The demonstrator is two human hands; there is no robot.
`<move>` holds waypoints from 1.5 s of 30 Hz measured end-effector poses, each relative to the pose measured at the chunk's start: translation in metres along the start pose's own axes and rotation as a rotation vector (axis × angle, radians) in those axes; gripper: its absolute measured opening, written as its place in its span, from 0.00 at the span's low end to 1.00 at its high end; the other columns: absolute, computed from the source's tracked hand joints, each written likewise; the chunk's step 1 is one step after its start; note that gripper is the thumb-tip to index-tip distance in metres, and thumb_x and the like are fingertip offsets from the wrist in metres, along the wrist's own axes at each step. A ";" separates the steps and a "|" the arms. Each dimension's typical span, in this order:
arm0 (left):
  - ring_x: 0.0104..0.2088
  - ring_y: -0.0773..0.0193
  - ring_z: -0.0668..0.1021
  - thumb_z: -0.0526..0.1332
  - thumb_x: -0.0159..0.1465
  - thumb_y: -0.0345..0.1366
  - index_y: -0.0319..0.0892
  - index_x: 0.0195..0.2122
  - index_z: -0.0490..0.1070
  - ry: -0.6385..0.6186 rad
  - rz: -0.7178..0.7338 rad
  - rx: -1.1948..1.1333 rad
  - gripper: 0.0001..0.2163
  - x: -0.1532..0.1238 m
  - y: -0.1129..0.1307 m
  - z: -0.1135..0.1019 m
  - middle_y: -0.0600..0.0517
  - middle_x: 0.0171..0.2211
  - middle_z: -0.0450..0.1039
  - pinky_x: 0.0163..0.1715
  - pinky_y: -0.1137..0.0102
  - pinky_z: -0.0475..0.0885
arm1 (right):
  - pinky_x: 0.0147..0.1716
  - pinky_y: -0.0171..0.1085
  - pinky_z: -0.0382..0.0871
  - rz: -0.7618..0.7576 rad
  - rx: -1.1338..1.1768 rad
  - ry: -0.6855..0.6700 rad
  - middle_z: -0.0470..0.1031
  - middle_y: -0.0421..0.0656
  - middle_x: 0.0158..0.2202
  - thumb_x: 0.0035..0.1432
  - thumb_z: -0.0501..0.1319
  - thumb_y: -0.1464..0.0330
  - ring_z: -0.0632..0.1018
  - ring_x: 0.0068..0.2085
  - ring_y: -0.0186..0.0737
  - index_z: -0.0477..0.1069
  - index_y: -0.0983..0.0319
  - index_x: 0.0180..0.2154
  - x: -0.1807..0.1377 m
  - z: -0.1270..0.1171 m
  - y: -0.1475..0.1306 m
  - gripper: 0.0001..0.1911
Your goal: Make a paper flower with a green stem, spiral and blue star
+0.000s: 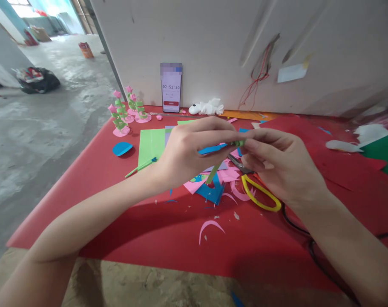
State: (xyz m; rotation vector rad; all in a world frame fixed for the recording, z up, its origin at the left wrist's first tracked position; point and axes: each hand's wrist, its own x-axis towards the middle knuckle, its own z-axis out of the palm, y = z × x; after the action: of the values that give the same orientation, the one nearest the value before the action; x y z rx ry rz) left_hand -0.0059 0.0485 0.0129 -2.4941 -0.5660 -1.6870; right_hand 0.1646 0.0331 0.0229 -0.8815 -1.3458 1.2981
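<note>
Above the paper scraps, my left hand (pixel 189 155) and my right hand (pixel 278 164) meet fingertip to fingertip. Pinched between them is a small green paper strip (pixel 239 143), which looks curled or folded; my fingers hide most of it. Beneath my hands lie scissors with yellow handles (pixel 260 200), their blades partly covered. Pink, blue and purple paper scraps (pixel 209 194) surround the blades. Left of my left hand are a green paper sheet (pixel 150 143), a thin green stem with a blue tip (pixel 139 167) and a blue paper disc (pixel 122 149).
Several paper flowers with pink bases (pixel 121 131) stand at the table's back left. A phone showing a timer (pixel 171 91) leans against the wall. White crumpled material (pixel 209 106) lies beside it. A black cable (pixel 294 224) runs under my right arm across the red table (pixel 149 238).
</note>
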 end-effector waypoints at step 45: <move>0.33 0.70 0.79 0.61 0.58 0.25 0.41 0.36 0.76 -0.031 -0.085 -0.045 0.08 0.000 0.001 0.001 0.52 0.33 0.78 0.32 0.75 0.77 | 0.15 0.30 0.43 0.169 0.068 -0.166 0.61 0.35 0.19 0.39 0.71 0.63 0.54 0.16 0.20 0.72 0.60 0.26 0.009 -0.010 -0.001 0.12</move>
State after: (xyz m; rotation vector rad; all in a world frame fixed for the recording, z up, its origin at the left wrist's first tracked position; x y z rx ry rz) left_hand -0.0044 0.0475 0.0121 -2.5659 -0.6528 -1.7110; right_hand 0.1725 0.0442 0.0246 -0.8704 -1.3696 1.5673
